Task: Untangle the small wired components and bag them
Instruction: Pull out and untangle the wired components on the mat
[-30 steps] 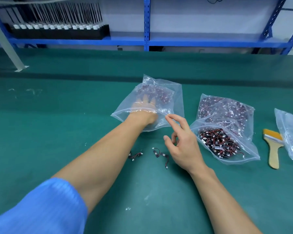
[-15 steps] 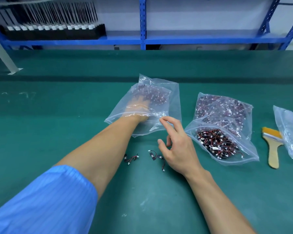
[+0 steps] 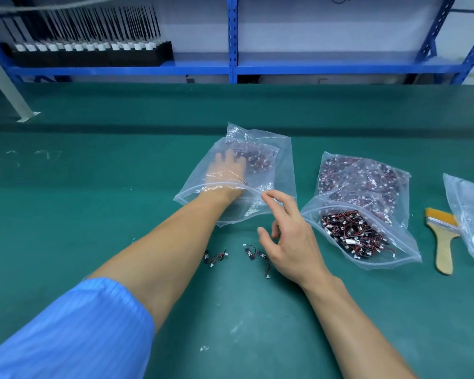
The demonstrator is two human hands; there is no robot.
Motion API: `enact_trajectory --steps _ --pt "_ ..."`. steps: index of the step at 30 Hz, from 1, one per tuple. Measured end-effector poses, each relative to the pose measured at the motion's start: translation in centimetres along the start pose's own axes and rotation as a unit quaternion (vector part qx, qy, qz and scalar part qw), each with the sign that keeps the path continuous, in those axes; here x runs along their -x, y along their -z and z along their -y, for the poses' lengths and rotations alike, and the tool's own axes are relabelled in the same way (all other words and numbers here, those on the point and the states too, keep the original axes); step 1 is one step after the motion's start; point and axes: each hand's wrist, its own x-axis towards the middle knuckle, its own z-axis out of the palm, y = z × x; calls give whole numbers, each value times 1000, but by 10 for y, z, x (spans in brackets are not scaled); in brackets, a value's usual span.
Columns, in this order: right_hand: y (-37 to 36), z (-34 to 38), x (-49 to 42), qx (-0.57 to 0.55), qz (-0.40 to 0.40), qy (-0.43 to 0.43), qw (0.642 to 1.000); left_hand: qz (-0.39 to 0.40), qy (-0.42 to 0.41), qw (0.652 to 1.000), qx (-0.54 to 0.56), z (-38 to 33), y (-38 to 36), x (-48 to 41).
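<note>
bench (image 3: 93,214): green mat that carries everything, with blue shelving (image 3: 312,69) along its far edge.
centre bag (image 3: 277,160): clear zip bag lying flat mid-bench, mouth toward the near edge, with a heap of wired pieces at its far end.
source bag (image 3: 405,242): just right of the centre bag, mouth open toward the near-left and dense with red-and-black wired pieces. a full bag (image 3: 367,173) lies behind it.
left hand (image 3: 226,170): in through the centre bag's mouth up to the wrist and seen through the plastic, fingertips at the heap. whether they grip anything cannot be told.
right hand (image 3: 290,242): hovers at the right end of that mouth, fingers loosely bent and apart, holding nothing. index tip at the zip rim, contact unclear.
tangled pair (image 3: 251,253): on the mat between the bag mouth and the near edge, just left of the right hand's thumb. wires run roughly toward the near edge.
lone component (image 3: 214,257): beside the pair, further left and close to the left forearm, its wire lying crosswise.
relation: the loose pieces lie near-left of the right hand, and that free hand is much the nearer. it likely takes the pair next.
</note>
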Motion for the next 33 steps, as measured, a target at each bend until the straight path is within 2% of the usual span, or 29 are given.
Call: enact_trajectory --steps 1,4,7,10,12,15,17,22,29,33 --pt "0 0 0 1 1 0 1000 -24 -8 1000 3 2 -5 -4" --pt "-1 0 0 5 4 -3 1000 15 16 999 36 4 -9 -2" --pt "-1 0 0 9 10 -8 1000 8 36 995 94 3 -8 1" --pt "-1 0 -1 10 9 -10 1000 117 43 989 75 9 -9 11" --pt "0 0 -1 13 10 -11 1000 120 41 990 69 10 -12 13" --pt "0 1 -1 15 12 -12 1000 40 22 997 62 2 -8 19" --pt "0 2 -1 16 13 -13 1000 -3 -13 1000 -14 0 -6 27" --pt "-1 4 -1 18 19 -25 999 -11 -89 990 -110 5 -7 44" --pt "-1 5 -1 26 32 -30 999 -44 -117 984 -129 13 5 63" --pt "-1 3 0 24 32 -32 999 -116 -132 978 -113 20 9 77"
